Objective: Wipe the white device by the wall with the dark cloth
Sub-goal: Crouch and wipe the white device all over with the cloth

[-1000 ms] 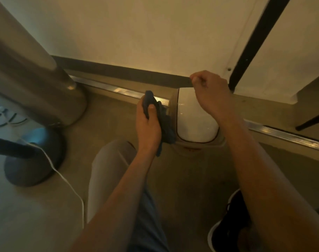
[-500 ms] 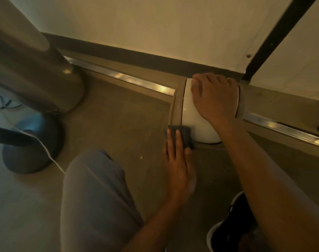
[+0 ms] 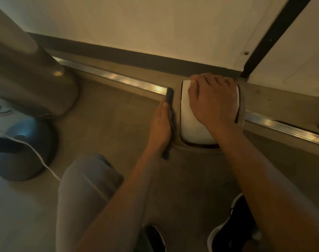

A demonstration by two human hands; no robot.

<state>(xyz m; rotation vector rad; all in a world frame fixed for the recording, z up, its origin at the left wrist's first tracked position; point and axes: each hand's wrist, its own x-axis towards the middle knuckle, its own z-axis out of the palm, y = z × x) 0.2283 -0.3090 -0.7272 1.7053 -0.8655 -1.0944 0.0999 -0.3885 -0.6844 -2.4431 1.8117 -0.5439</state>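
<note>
Dim tan floor [image 3: 104, 135], pale wall [image 3: 137, 24]

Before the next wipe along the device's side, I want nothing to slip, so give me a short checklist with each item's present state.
1. Right hand steadying the device from above: ok, its palm rests on the white top.
2. Cloth against the device's left side: ok, the left hand presses it there with straight fingers.
3. Cloth folded flat, no loose end: not ok, its near end hangs out below the hand.
4. Device seated level on the floor: cannot tell, the hand and the dim light hide its base.
5. White cord out of the way: ok, it lies off to the left by the fan base.
</note>
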